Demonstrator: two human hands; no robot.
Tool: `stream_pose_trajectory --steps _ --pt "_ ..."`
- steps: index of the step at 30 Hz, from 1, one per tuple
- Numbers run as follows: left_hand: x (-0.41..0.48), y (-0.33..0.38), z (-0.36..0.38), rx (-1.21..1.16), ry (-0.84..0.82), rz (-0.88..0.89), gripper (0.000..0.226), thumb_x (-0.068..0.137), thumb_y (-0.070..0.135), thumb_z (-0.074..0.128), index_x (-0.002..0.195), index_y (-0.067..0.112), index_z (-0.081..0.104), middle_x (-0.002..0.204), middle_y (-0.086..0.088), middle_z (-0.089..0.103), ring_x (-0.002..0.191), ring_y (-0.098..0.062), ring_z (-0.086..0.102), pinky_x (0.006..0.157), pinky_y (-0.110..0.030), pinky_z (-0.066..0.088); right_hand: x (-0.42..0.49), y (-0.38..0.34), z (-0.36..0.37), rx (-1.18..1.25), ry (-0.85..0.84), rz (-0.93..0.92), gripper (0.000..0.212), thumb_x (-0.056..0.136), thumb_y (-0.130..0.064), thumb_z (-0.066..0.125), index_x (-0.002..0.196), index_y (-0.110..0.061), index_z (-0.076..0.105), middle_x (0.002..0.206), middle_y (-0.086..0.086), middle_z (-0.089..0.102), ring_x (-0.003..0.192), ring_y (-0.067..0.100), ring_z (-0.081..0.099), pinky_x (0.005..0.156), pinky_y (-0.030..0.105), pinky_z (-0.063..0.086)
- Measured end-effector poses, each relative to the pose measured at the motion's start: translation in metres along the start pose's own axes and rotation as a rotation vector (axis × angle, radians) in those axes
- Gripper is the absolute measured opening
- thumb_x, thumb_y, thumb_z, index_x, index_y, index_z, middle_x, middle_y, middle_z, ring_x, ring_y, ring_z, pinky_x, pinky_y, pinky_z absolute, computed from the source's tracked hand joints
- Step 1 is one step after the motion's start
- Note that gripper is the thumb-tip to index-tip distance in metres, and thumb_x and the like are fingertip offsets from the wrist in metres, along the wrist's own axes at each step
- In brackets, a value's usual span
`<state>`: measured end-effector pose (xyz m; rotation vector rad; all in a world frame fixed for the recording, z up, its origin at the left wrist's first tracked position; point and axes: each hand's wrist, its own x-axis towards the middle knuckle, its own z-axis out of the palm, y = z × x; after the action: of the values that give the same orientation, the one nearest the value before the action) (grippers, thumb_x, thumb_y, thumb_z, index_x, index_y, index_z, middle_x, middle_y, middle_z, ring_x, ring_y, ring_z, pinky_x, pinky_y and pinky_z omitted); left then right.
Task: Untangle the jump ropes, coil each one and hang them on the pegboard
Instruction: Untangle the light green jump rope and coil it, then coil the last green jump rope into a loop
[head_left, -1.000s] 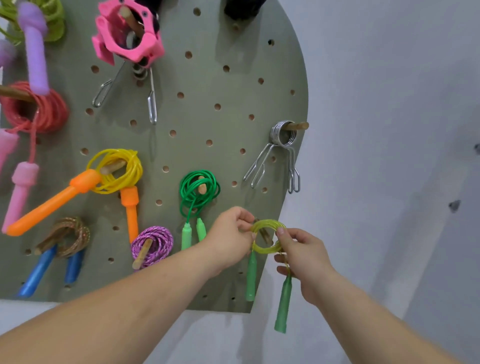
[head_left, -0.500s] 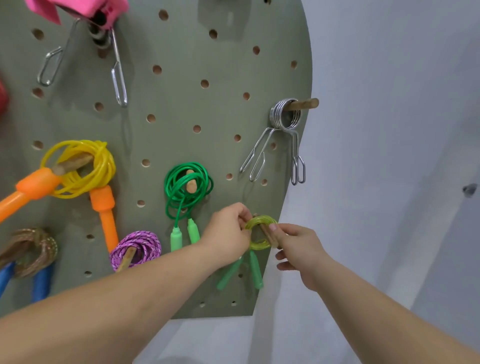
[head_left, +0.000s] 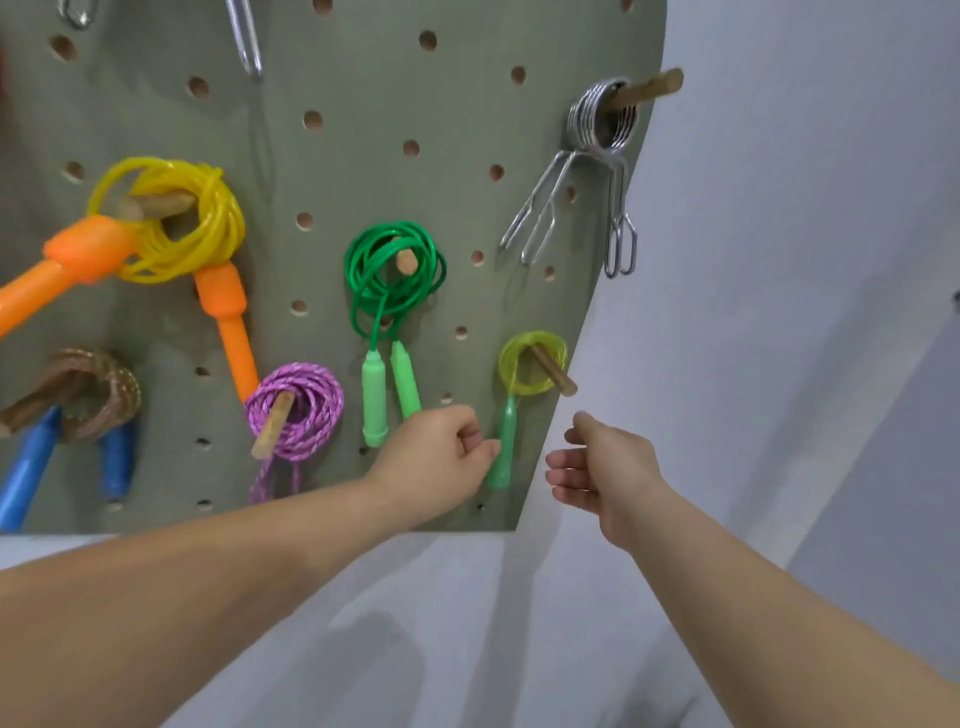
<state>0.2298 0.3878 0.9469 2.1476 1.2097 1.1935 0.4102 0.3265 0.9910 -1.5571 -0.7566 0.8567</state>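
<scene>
A bunch of steel spring clips (head_left: 602, 119) hangs on a wooden peg (head_left: 649, 85) well above the right hand (head_left: 602, 467), its wire handles dangling down. Another metal clip (head_left: 248, 41) shows high above the left hand (head_left: 436, 457). A pale wall (head_left: 805, 364) lies beyond the right hand.

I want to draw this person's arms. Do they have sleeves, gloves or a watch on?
No. The left hand and the right hand wear no gloves, rings or watch. No sleeve shows anywhere up to the picture's edge.
</scene>
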Motion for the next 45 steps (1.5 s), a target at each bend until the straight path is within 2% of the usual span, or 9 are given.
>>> stream_pose_trajectory --steps 5,11,16,20,25,34,37,40,45 --pt "-0.119 -0.063 0.025 -0.024 -0.322 -0.073 0.032 0.090 0.039 0.072 0.072 0.018 0.055 0.057 0.004 0.058 0.058 -0.022 0.061 0.059 -0.039 0.054 -0.033 0.121 0.006 -0.380 -0.131 0.126 0.025 0.097 -0.019 0.053 0.111 -0.002 0.064 0.078 0.014 0.071 0.058 0.028 0.064 0.064 0.035 0.054" --pt "-0.305 -0.198 0.091 0.028 -0.641 -0.197 0.029 0.094 0.040 0.067 0.075 0.022 0.056 0.060 0.013 0.053 0.052 -0.004 0.047 0.060 -0.029 0.049 -0.088 0.350 0.054 -0.899 -0.593 0.266 0.031 0.099 -0.039 0.054 0.101 -0.011 0.066 0.086 0.005 0.074 0.067 0.020 0.068 0.065 0.032 0.052" --pt "-0.459 -0.319 0.161 0.132 -0.787 -0.221 0.026 0.094 0.042 0.065 0.081 0.022 0.058 0.066 0.014 0.054 0.066 0.009 0.051 0.069 -0.016 0.046 -0.130 0.563 0.086 -1.004 -0.725 0.316 0.030 0.098 -0.039 0.052 0.095 -0.013 0.068 0.092 0.008 0.077 0.069 0.019 0.068 0.062 0.031 0.051" --pt "-0.555 -0.408 0.213 0.154 -0.848 -0.269 0.028 0.094 0.045 0.065 0.077 0.026 0.056 0.067 0.011 0.057 0.064 -0.008 0.054 0.060 -0.025 0.043 -0.150 0.714 0.098 -0.985 -0.724 0.302 0.034 0.100 -0.032 0.052 0.097 -0.004 0.070 0.096 0.015 0.077 0.066 0.020 0.062 0.059 0.030 0.046" --pt "-0.642 -0.490 0.269 0.165 -0.853 -0.243 0.027 0.095 0.044 0.066 0.077 0.027 0.056 0.065 0.011 0.056 0.061 -0.002 0.051 0.061 -0.026 0.042 -0.162 0.848 0.099 -0.998 -0.717 0.262 0.032 0.100 -0.030 0.055 0.084 -0.004 0.065 0.084 0.013 0.076 0.064 0.020 0.061 0.052 0.023 0.044" --pt "-0.722 -0.534 0.342 0.149 -0.886 -0.298 0.020 0.094 0.036 0.067 0.080 0.028 0.055 0.077 0.012 0.056 0.075 -0.013 0.054 0.069 -0.026 0.045 -0.206 0.966 0.051 -0.800 -0.556 0.374 0.021 0.098 -0.018 0.054 0.078 -0.012 0.057 0.055 0.004 0.056 0.043 0.015 0.047 0.041 0.015 0.037" --pt "-0.731 -0.543 0.368 0.187 -0.959 -0.281 0.013 0.094 0.033 0.064 0.086 0.024 0.060 0.082 0.013 0.058 0.075 -0.007 0.054 0.069 -0.025 0.046 -0.209 1.003 0.032 -0.856 -0.563 0.412 0.021 0.096 -0.018 0.053 0.075 -0.014 0.056 0.060 0.004 0.055 0.048 0.017 0.047 0.043 0.015 0.037" --pt "-0.730 -0.557 0.398 0.249 -1.032 -0.289 0.012 0.096 0.034 0.058 0.089 0.024 0.061 0.087 0.011 0.061 0.083 -0.014 0.059 0.074 -0.031 0.052 -0.198 1.045 0.021 -0.914 -0.495 0.453 0.019 0.097 -0.026 0.050 0.081 -0.016 0.055 0.073 0.002 0.056 0.067 0.022 0.051 0.059 0.024 0.042" --pt "-0.738 -0.581 0.443 0.266 -1.087 -0.294 0.014 0.097 0.036 0.057 0.085 0.029 0.056 0.086 0.012 0.059 0.087 -0.018 0.060 0.078 -0.033 0.053 -0.184 1.119 0.006 -0.924 -0.394 0.540 0.019 0.096 -0.031 0.059 0.079 -0.025 0.053 0.084 -0.008 0.061 0.073 0.008 0.056 0.062 0.020 0.046"
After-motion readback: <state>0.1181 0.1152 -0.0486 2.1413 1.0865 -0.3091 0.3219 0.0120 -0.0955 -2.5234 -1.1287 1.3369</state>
